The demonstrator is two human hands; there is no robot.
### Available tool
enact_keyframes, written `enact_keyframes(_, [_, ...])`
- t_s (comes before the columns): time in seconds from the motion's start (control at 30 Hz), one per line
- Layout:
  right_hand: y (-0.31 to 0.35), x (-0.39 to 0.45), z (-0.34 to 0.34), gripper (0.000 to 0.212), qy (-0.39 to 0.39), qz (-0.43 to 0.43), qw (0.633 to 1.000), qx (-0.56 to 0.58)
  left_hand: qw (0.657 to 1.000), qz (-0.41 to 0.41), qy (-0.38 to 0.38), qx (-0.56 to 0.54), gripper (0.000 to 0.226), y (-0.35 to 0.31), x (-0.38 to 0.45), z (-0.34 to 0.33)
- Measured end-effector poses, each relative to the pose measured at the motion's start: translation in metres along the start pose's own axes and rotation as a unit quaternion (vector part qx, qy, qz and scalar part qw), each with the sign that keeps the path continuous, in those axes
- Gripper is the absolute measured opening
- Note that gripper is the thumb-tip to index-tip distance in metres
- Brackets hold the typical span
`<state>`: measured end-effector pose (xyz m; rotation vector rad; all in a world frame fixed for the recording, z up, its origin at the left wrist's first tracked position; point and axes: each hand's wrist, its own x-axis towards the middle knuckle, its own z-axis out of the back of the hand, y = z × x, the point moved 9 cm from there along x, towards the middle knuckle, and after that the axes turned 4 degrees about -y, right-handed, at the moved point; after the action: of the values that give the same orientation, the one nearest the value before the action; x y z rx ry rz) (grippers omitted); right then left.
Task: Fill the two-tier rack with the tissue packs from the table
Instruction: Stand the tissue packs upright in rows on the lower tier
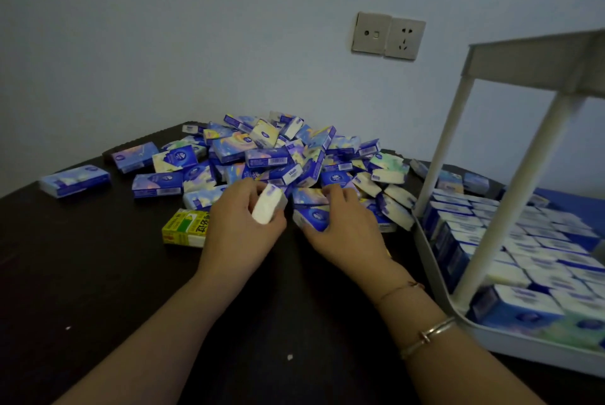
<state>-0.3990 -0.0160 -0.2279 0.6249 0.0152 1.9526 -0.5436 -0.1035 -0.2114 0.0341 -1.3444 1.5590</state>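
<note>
Nearest, the left hand grips one white-edged tissue pack lifted off the dark tabletop, likely ready to carry. Beside it the right hand closes on a blue pack at the edge of the pile. Rightward, the rack has its lower tier packed upright, probably to fit more.

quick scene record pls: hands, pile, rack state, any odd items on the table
left hand: grips a white-faced tissue pack
right hand: grips a blue tissue pack at the pile's near edge
pile: many loose packs on the dark table
rack: lower tier holds rows of packs; top of upper tier not visible
odd item: yellow-green box beside left hand
wall: socket plate
</note>
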Motion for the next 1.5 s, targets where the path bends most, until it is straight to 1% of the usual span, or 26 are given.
enact_keyframes(0.07, [-0.003, 0.003, 0.006, 0.053, 0.0, -0.04, 0.989, 0.139, 0.996, 0.068, 0.005, -0.051, 0.03, 0.008, -0.001, -0.002])
enact_keyframes(0.13, [0.0, 0.006, 0.008, 0.038, 0.019, -0.072, 0.955, 0.288, 0.987, 0.127, 0.02, -0.097, 0.031, 0.018, -0.002, -0.007])
enact_keyframes(0.2, [0.008, 0.009, 0.007, 0.031, 0.04, -0.083, 0.917, 0.387, 0.976, 0.16, 0.044, -0.145, 0.037, 0.023, -0.002, -0.014])
enact_keyframes(0.23, [0.012, 0.01, 0.005, 0.032, 0.052, -0.082, 0.909, 0.405, 0.971, 0.163, 0.054, -0.166, 0.042, 0.022, -0.002, -0.016])
enact_keyframes(0.3, [0.018, 0.011, 0.0, 0.036, 0.079, -0.077, 0.91, 0.4, 0.962, 0.153, 0.085, -0.211, 0.055, 0.016, -0.003, -0.02])
enact_keyframes(0.43, [0.027, 0.007, -0.005, 0.044, 0.124, -0.068, 0.914, 0.381, 0.93, 0.139, 0.206, -0.271, 0.088, 0.01, -0.011, -0.04])
enact_keyframes(0.5, [0.028, 0.004, -0.003, 0.049, 0.133, -0.072, 0.909, 0.388, 0.926, 0.121, 0.239, -0.267, 0.093, 0.01, -0.014, -0.046])
enact_keyframes(0.53, [0.027, 0.004, -0.003, 0.056, 0.141, -0.087, 0.906, 0.39, 0.929, 0.112, 0.236, -0.261, 0.089, 0.011, -0.014, -0.047])
enact_keyframes(0.6, [0.023, 0.004, -0.004, 0.059, 0.153, -0.114, 0.907, 0.376, 0.946, 0.101, 0.194, -0.239, 0.072, 0.015, -0.01, -0.041])
enact_keyframes(0.63, [0.022, 0.005, -0.003, 0.059, 0.148, -0.11, 0.915, 0.36, 0.956, 0.096, 0.17, -0.218, 0.064, 0.018, -0.007, -0.038])
enact_keyframes(0.7, [0.018, 0.009, 0.001, 0.056, 0.098, -0.074, 0.944, 0.307, 0.97, 0.084, 0.142, -0.176, 0.057, 0.021, -0.005, -0.033])
enact_keyframes(0.77, [0.01, 0.013, 0.007, 0.049, 0.002, -0.012, 0.982, 0.19, 0.976, 0.068, 0.141, -0.149, 0.055, 0.022, -0.005, -0.034])
enact_keyframes(0.8, [0.006, 0.014, 0.005, 0.046, -0.021, 0.003, 0.992, 0.121, 0.978, 0.063, 0.145, -0.135, 0.054, 0.022, -0.006, -0.035])
enact_keyframes(0.83, [-0.001, 0.014, 0.0, 0.044, -0.018, -0.006, 0.998, 0.068, 0.979, 0.061, 0.15, -0.122, 0.055, 0.023, -0.007, -0.036])
enact_keyframes(0.87, [-0.009, 0.014, -0.007, 0.046, 0.008, -0.031, 0.999, 0.031, 0.979, 0.064, 0.155, -0.113, 0.059, 0.024, -0.007, -0.038])
enact_keyframes(0.93, [-0.022, 0.012, -0.017, 0.05, 0.058, -0.064, 0.996, -0.014, 0.979, 0.07, 0.161, -0.102, 0.08, 0.025, -0.007, -0.038])
enact_keyframes(1.0, [-0.026, 0.013, -0.021, 0.05, 0.075, -0.078, 0.994, -0.037, 0.979, 0.053, 0.167, -0.102, 0.1, 0.019, -0.007, -0.035])
enact_keyframes(1.07, [-0.028, 0.014, -0.021, 0.049, 0.065, -0.085, 0.993, -0.05, 0.98, 0.021, 0.173, -0.099, 0.104, 0.01, -0.008, -0.034])
enact_keyframes(1.13, [-0.025, 0.016, -0.014, 0.045, 0.016, -0.071, 0.994, -0.086, 0.982, -0.002, 0.169, -0.089, 0.094, 0.008, -0.009, -0.034])
enact_keyframes(1.2, [-0.018, 0.014, -0.003, 0.038, -0.033, -0.044, 0.992, -0.114, 0.984, -0.012, 0.157, -0.086, 0.075, 0.009, -0.008, -0.033])
enact_keyframes(1.3, [-0.014, 0.011, 0.0, 0.04, -0.043, -0.024, 0.992, -0.116, 0.984, -0.002, 0.145, -0.106, 0.055, 0.009, -0.008, -0.033])
enact_keyframes(1.37, [-0.011, 0.012, 0.002, 0.038, -0.061, -0.012, 0.996, -0.063, 0.978, 0.034, 0.136, -0.154, 0.051, 0.011, -0.008, -0.033])
enact_keyframes(1.4, [-0.009, 0.012, 0.007, 0.035, -0.07, -0.021, 0.997, 0.015, 0.974, 0.053, 0.125, -0.181, 0.049, 0.012, -0.007, -0.031])
enact_keyframes(1.43, [-0.008, 0.011, 0.014, 0.033, -0.078, -0.036, 0.989, 0.123, 0.97, 0.071, 0.112, -0.206, 0.047, 0.013, -0.006, -0.029])
enact_keyframes(1.47, [-0.005, 0.012, 0.022, 0.034, -0.08, -0.05, 0.966, 0.239, 0.964, 0.088, 0.098, -0.229, 0.046, 0.013, -0.005, -0.027])
enact_keyframes(1.5, [0.001, 0.011, 0.027, 0.035, -0.061, -0.062, 0.937, 0.337, 0.958, 0.102, 0.088, -0.253, 0.045, 0.012, -0.005, -0.024])
